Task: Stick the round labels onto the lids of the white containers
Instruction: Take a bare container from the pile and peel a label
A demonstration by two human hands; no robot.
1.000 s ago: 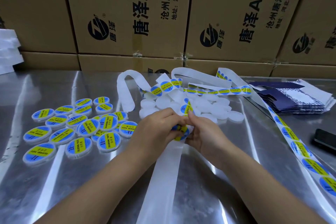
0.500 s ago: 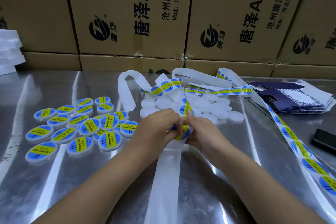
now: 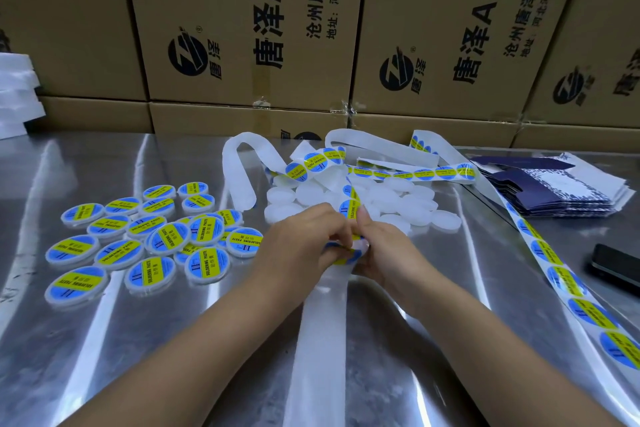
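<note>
**Q:** What do the two hands hold?

**A:** The left hand (image 3: 304,239) curls its fingers and pinches a round blue-and-yellow label (image 3: 343,258). The right hand (image 3: 384,251) grips a small white round plastic container (image 3: 360,248), thumb raised against the long white paper label strip (image 3: 351,204). Label and container meet between the hands, over the middle of the polished steel table (image 3: 104,357). The fingers hide how far the label is pressed down.

**Q:** Which relation does the coming move turn on?

**A:** The strip's long axis. It runs near to far straight through the hands, with bare backing (image 3: 322,340) toward the near edge and the next labels just beyond the fingertips. The heap of unlabelled white containers (image 3: 398,198) lies just far of the hands and slightly right, so the right hand is probably nearer for the next pick. The cluster of labelled containers (image 3: 169,237) lies to the left, nearer the left hand, which is likely the side for setting down.
</note>
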